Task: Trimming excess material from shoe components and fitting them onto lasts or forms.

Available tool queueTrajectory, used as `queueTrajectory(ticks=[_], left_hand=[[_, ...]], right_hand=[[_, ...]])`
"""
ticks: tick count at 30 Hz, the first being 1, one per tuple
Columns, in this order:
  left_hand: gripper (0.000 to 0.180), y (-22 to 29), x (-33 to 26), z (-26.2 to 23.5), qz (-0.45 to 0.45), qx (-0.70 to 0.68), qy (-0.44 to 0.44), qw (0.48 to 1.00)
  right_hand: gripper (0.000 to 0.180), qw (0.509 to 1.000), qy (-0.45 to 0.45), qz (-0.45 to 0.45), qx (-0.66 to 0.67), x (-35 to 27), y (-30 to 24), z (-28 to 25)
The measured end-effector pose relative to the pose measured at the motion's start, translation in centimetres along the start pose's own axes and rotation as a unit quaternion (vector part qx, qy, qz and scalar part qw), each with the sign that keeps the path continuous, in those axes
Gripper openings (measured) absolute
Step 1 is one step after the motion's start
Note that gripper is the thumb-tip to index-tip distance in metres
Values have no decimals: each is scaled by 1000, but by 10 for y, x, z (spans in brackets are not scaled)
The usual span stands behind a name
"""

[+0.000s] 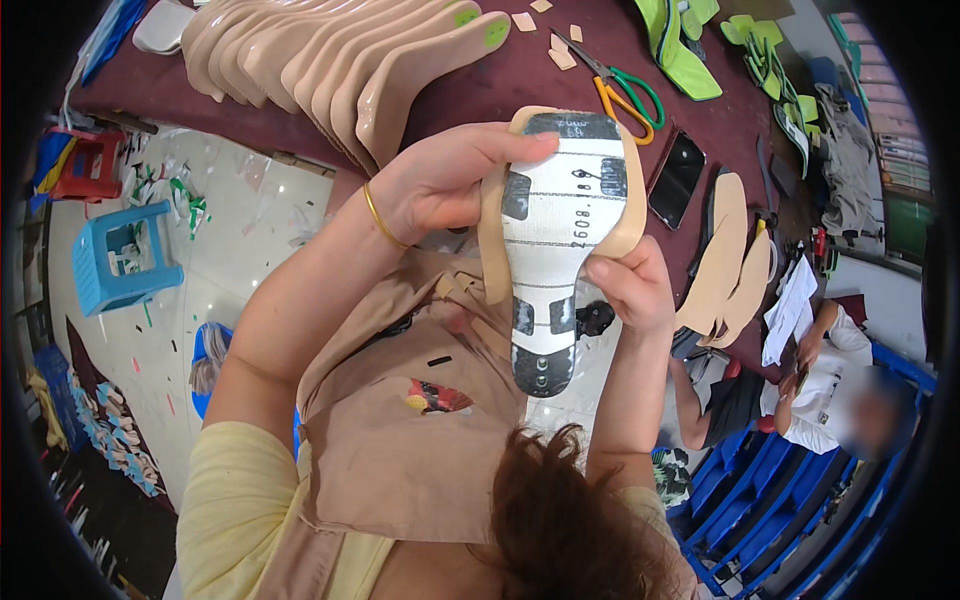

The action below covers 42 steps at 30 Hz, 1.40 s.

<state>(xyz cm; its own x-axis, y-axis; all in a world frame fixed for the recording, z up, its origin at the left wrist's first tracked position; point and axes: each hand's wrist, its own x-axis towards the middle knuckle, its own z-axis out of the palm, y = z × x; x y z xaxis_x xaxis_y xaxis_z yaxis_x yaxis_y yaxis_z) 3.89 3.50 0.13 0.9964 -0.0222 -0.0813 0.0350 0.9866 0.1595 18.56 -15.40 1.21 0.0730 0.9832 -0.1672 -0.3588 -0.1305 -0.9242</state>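
Insole, tan-edged with a white and black patterned face, held at frame centre; long axis near vertical, narrow end pointing down. Upper edge is pinched by the left hand; right edge gripped by the right hand, apparently closed. Scissors lie above.

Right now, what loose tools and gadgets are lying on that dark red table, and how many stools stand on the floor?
Scissors: 1
Phone: 1
Blue plastic stool: 1
Red stool: 1
Total: 4
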Motion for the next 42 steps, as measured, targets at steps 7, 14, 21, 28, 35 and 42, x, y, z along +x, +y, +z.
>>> queueTrajectory(ticks=[7, 14, 21, 28, 35, 42], left_hand=[[36, -6, 8, 23, 62, 207, 132, 967], [36, -42, -19, 13, 72, 373, 141, 914], [19, -44, -23, 28, 131, 395, 205, 886], [58, -21, -14, 0, 68, 288, 48, 954], [36, -36, 17, 12, 129, 133, -48, 981], [75, -39, 58, 15, 423, 270, 337, 797]], right_hand=[[35, 985, 165, -48, 29, 11, 11, 36], [47, 927, 258, -135, 238, 16, 3, 16], [42, 927, 156, -122, 320, 14, 8, 6], [49, 944, 196, -165, 210, -1, 1, 23], [43, 983, 156, -94, 15, 14, -13, 42], [35, 604, 463, -364, -536, 39, 16, 101]])
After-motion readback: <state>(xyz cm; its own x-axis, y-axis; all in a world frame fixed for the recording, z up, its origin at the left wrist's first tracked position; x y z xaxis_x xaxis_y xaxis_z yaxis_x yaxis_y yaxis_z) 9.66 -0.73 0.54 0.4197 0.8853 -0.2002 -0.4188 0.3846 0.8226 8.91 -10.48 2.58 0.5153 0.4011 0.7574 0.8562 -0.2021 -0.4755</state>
